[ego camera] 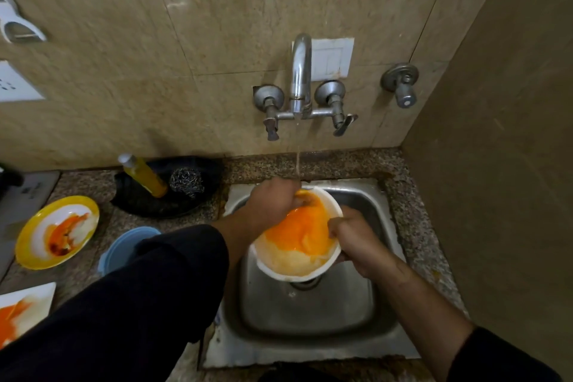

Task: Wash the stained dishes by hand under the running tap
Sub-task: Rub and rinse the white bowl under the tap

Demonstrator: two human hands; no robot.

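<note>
A white bowl [288, 267] smeared with orange stain hangs over the steel sink [310, 329], under a thin stream from the tap [300, 77]. My left hand [273, 198] reaches over the bowl's far rim, its fingers inside against the orange stain. My right hand [350, 236] grips the bowl's right rim, thumb inside. On the counter at left lie a yellow-rimmed plate [57, 231] with red-orange stain and a white square plate [24, 310] stained orange.
A black tray [198, 170] behind the sink's left holds a yellow soap bottle [144, 175] and a steel scourer [186, 181]. A blue bowl [121, 248] sits partly under my left sleeve. A wall stands close on the right; a separate valve [401, 84] sticks out of the back wall.
</note>
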